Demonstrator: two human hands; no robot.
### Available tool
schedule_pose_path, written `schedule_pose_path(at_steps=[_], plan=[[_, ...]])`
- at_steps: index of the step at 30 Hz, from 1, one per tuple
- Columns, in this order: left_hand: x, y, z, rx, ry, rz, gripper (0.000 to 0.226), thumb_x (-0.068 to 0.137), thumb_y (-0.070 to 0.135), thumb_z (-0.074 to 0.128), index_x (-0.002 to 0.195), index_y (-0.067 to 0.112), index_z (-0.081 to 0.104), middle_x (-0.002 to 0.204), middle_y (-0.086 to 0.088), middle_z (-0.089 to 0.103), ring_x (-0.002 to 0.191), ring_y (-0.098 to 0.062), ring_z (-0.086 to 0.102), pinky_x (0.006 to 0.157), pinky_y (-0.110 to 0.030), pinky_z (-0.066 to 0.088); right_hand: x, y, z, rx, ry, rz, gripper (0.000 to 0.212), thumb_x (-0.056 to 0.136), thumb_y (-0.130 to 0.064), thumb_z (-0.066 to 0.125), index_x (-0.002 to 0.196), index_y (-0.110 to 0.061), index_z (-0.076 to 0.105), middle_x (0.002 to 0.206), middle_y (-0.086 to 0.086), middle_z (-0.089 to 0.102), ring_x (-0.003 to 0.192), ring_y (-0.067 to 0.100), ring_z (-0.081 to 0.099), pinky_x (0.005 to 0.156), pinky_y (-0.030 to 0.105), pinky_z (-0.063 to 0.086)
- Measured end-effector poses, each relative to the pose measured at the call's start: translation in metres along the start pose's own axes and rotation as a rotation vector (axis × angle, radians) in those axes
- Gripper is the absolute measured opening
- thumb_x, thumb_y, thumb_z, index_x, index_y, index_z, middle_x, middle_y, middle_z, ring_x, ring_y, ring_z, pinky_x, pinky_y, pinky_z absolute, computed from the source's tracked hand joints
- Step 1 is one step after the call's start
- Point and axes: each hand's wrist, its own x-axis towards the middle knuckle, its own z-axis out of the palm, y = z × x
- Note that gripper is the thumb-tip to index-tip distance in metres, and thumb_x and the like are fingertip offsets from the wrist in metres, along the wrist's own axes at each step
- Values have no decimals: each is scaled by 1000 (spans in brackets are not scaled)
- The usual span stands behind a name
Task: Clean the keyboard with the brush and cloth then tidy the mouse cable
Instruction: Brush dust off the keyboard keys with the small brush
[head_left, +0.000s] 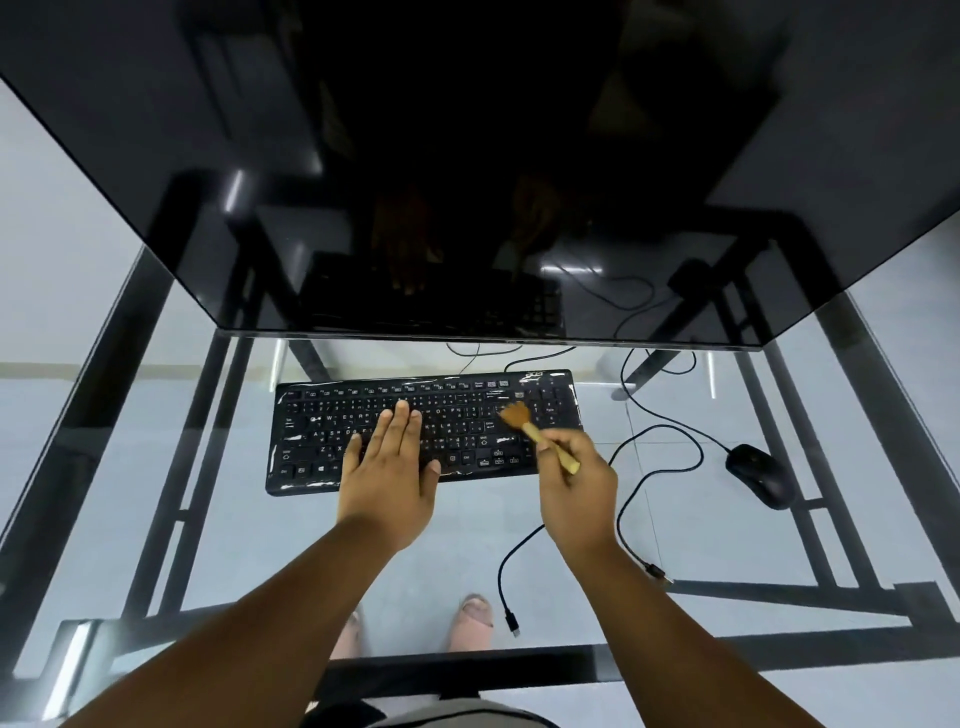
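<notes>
The flat left hand (387, 470) steadied the light keyboard (423, 431) while the right hand (576, 480) pinched the stiff wooden brush (537, 431) by its handle.

Glass, gloss-black plastic and pale wood under hard light

The surface (597, 519) is clear, smooth glass on a dark, matt-looking frame (779, 587), with the pale floor tiles showing through. The keyboard (423, 428) is black plastic under a thin, glossy clear film that wrinkles and glints along its edges. The brush (540, 434) has a light wooden-looking handle and soft tan bristles. The monitor (467, 182) screen is a dark, mirror-glossy pane. The mouse (760, 475) looks like matt black plastic, and its cable (652, 470) has a smooth black sheath.
</notes>
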Motion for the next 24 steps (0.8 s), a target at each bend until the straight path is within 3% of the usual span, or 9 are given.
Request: schedule_pose_path(at_steps=[3, 7, 9, 11, 15, 24], plan=[[-7, -18, -7, -9, 15, -23, 65, 99, 47, 24, 155, 20, 2, 162, 5, -9, 149, -13, -7, 120, -42, 1, -4, -6, 11, 11, 119, 10, 9, 93, -22, 57, 100, -26, 62, 82, -6, 68, 71, 15, 61, 63, 28, 48], [-17, -48, -18, -17, 32, -43, 67, 99, 48, 26, 155, 19, 3, 162, 4, -6, 149, -14, -6, 120, -42, 3, -16, -32, 41, 94, 34, -110, 15, 91, -15, 65, 105, -17, 66, 87, -5, 68, 75, 6, 60, 68, 16, 46], [-19, -64, -22, -19, 36, -62, 71, 98, 51, 27, 155, 17, 2, 163, 2, -5, 149, -15, -5, 121, -42, 3, -22, -45, 62, 124, -8, -106, 15, 89, -13, 67, 103, -19, 66, 82, -4, 68, 69, 8, 60, 63, 22, 48], [-22, -82, -28, -28, 42, -80, 76, 96, 56, 28, 155, 16, 0, 163, 1, -5, 149, -15, -5, 121, -41, 3, -29, -59, 86, 173, -38, -91, 12, 89, -16, 68, 96, -25, 64, 75, 0, 69, 66, 20, 63, 58, 36, 52], [-25, -120, -36, -41, 52, -106, 92, 88, 69, 33, 154, 14, 0, 163, -2, -3, 149, -16, -4, 120, -41, 4, -40, -85, 131, 307, -109, -1, 6, 89, -24, 65, 86, -23, 60, 71, 9, 70, 68, 33, 67, 65, 51, 56], [-37, -177, -33, -12, -200, -91, 118, 76, 82, 42, 152, 12, -15, 160, -3, -21, 147, -17, -16, 119, -35, 6, -58, -104, 186, 252, -300, 100, 10, 90, -22, 64, 81, -20, 60, 72, 10, 70, 70, 29, 69, 70, 51, 57]])
